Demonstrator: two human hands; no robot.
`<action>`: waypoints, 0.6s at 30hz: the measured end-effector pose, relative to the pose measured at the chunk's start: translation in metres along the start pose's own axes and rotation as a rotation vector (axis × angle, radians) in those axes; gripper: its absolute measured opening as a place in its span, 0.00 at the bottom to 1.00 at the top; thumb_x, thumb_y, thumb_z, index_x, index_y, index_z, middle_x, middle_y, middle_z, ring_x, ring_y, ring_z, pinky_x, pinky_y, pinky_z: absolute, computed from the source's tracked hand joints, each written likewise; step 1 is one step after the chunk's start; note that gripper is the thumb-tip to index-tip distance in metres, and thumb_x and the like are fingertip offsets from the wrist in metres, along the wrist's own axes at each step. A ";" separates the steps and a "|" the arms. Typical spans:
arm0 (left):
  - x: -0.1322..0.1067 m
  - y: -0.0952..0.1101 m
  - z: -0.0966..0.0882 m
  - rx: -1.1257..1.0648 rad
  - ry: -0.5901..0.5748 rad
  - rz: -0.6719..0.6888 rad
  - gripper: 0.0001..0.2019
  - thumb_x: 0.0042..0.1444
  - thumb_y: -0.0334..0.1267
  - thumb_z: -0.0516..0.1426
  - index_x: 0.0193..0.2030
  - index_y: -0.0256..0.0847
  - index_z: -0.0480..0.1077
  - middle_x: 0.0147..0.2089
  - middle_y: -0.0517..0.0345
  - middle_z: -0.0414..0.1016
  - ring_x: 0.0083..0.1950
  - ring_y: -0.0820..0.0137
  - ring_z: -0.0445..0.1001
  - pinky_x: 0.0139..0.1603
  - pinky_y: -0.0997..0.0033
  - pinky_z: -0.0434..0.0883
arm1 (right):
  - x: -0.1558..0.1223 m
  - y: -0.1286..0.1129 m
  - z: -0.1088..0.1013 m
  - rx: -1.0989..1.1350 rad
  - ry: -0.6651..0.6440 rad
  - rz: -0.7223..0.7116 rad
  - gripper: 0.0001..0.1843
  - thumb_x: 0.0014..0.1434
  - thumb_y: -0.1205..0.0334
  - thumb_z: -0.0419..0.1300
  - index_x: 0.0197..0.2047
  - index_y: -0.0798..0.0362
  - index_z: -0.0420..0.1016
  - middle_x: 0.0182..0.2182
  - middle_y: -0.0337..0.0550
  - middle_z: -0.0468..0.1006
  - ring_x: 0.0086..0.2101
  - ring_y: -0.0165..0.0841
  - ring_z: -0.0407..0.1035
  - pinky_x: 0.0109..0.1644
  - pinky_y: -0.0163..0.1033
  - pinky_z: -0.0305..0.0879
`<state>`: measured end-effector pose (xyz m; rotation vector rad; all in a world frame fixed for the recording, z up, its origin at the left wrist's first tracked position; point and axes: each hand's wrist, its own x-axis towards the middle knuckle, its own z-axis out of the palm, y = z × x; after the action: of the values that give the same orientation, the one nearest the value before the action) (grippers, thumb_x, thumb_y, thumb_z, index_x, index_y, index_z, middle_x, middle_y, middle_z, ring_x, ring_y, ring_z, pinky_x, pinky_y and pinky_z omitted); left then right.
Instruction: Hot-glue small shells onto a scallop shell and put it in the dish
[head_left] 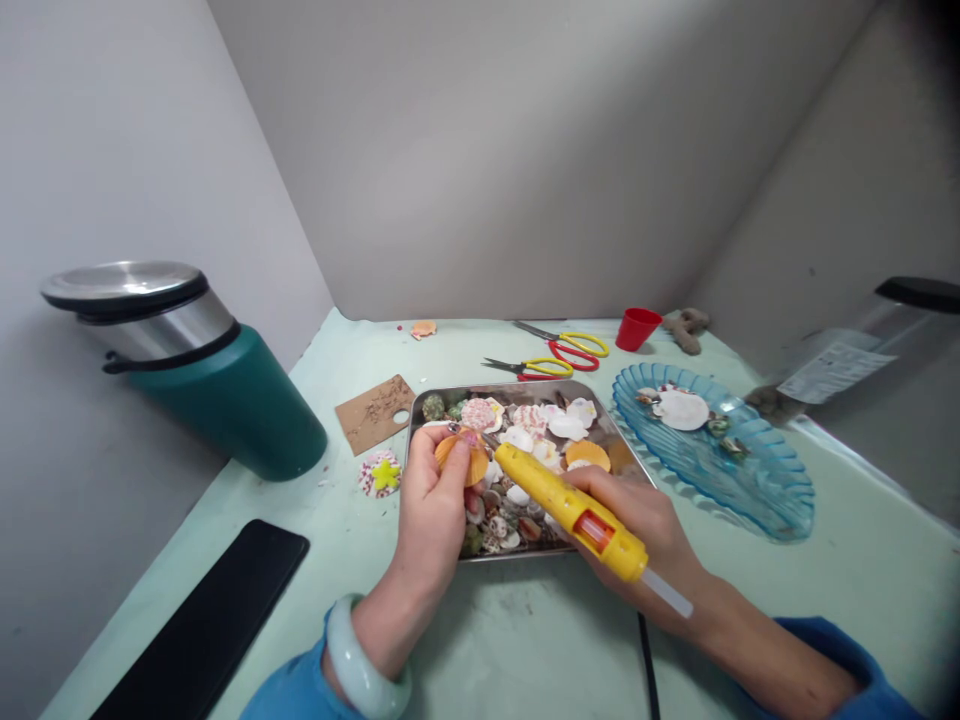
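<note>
My left hand [433,500] pinches an orange scallop shell [466,458] above the left side of a metal tray [628,452] filled with several mixed shells. My right hand [643,530] grips a yellow hot glue gun [576,510]. Its nozzle points at the orange shell and sits right beside it. A clear glue stick pokes out of the gun's back end, and a black cord runs down toward me.
A blue glass dish [750,470] with a few shells lies right of the tray. Two pairs of scissors [559,358], a red cup [637,328], a brown card [373,412], a decorated shell [381,474], a green bin [202,370] and a black slab [217,620] surround them.
</note>
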<state>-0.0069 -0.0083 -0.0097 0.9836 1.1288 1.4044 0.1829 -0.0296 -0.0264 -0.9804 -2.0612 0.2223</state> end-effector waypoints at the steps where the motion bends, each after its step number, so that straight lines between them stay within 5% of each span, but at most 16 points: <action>1: 0.000 0.000 0.000 0.007 -0.007 0.001 0.08 0.57 0.40 0.56 0.39 0.43 0.59 0.28 0.67 0.67 0.20 0.78 0.62 0.17 0.78 0.62 | 0.000 0.000 0.000 -0.001 0.000 -0.004 0.05 0.61 0.64 0.56 0.41 0.50 0.67 0.29 0.39 0.77 0.24 0.30 0.70 0.28 0.34 0.62; 8: 0.001 -0.002 -0.001 0.055 -0.040 -0.019 0.10 0.57 0.41 0.56 0.41 0.43 0.59 0.23 0.69 0.64 0.20 0.77 0.60 0.18 0.78 0.60 | 0.000 0.001 0.001 0.012 -0.009 0.005 0.05 0.60 0.66 0.57 0.42 0.50 0.67 0.29 0.37 0.76 0.25 0.29 0.69 0.28 0.33 0.61; 18: -0.001 0.002 0.002 0.039 -0.081 -0.060 0.13 0.54 0.40 0.58 0.43 0.42 0.60 0.29 0.65 0.69 0.19 0.80 0.60 0.17 0.79 0.60 | 0.003 -0.001 0.000 0.059 -0.034 0.047 0.07 0.59 0.69 0.59 0.40 0.49 0.68 0.29 0.35 0.76 0.24 0.28 0.68 0.28 0.32 0.61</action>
<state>-0.0051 -0.0092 -0.0073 1.0172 1.1208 1.2878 0.1816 -0.0281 -0.0239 -0.9958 -2.0520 0.3239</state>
